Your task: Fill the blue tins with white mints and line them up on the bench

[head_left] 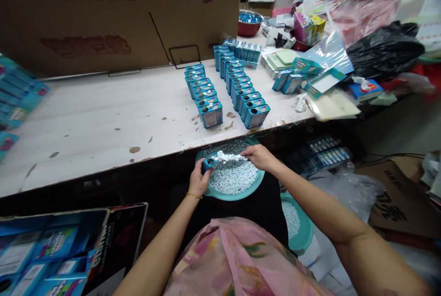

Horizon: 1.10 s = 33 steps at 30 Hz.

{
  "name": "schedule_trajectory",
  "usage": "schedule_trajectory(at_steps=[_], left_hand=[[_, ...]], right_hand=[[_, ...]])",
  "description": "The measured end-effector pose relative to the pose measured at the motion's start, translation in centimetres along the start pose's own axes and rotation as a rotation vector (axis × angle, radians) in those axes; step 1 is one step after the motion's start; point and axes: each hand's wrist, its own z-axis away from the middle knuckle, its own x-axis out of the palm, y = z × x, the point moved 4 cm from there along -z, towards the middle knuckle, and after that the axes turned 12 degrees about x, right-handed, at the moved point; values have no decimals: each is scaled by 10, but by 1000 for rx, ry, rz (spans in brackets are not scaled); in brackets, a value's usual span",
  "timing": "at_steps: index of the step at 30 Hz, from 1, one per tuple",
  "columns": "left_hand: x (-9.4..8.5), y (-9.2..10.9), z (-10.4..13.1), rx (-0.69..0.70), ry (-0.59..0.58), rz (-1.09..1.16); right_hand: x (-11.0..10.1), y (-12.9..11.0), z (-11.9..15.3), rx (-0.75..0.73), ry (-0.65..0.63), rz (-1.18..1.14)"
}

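Note:
My left hand [197, 180] is closed around a small blue candy box [209, 162], tilted, with a dark round opening showing on its end. My right hand [259, 156] is closed on the handle end of a scoop [231, 158] heaped with small white candies. The scoop's far end meets the box, and some candies lie at the box's edge. Below both hands a turquoise basin [237, 196] is filled with the same pale candies. The scoop itself is mostly hidden under its load.
Two rows of upright blue boxes [211, 115] stand on the worn white table [103, 121], in front of a large cardboard carton [120, 16]. An open case of blue boxes [51, 245] sits at lower left. A second basin [299, 225] stands lower right. Bags and papers crowd the right.

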Motion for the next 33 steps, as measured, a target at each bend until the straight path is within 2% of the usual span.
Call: schedule_trajectory(at_steps=[3,6,10,13,16,18,20,22,23,25,29,31,33], left_hand=[[11,8,0,25,-43,-53],[17,10,1,53,-73,-76],[20,8,2,73,-95,-80],[21,5,2,63,-93,-81],[17,3,2,62,-71,-76],[9,0,3,54,-34,-65],[-1,-6,5,32,22,-39],[-10,-14,7,-12,76,9],[-13,-18,8,-36,96,42],[-16,-25,9,-80,128,110],[-14,-30,8,-113,165,195],[-13,-31,6,-134,165,230],[-15,-32,6,-159,169,262]], right_hand=[[-15,-30,8,-23,-3,330],[-18,-52,14,-57,17,537],[-15,-74,19,-126,70,595],[-16,-82,22,-152,78,589],[-23,-71,24,-135,56,578],[-26,-47,22,-83,42,575],[-21,-15,16,23,12,556],[-3,19,8,173,-32,495],[11,33,3,259,-47,439],[49,48,-7,321,-70,372],[124,38,-28,312,-81,200],[148,31,-36,314,-81,97],[158,30,-43,312,-82,-2]])
